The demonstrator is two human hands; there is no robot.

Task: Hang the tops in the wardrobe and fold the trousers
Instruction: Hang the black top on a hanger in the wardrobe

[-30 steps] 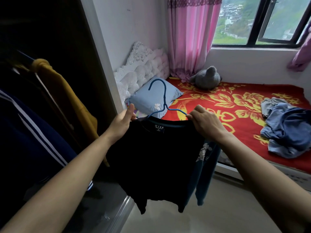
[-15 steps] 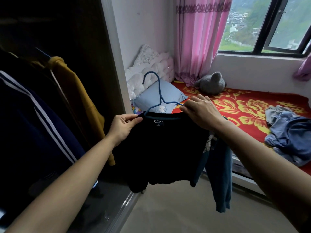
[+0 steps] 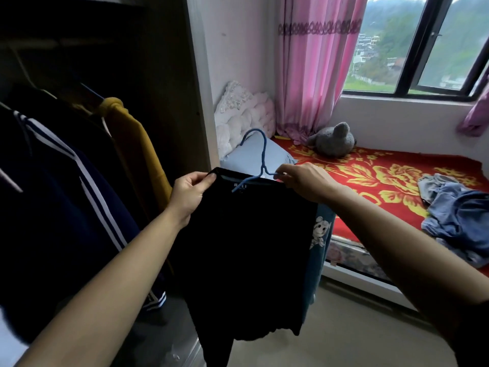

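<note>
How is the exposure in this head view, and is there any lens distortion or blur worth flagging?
Head view: daylight from the window lights the bed well, while the wardrobe interior is underexposed and the black top loses nearly all detail. Wide-angle distortion bends the wardrobe edge and stretches both forearms. The blue hanger, left hand and right hand stay fairly sharp.
</note>
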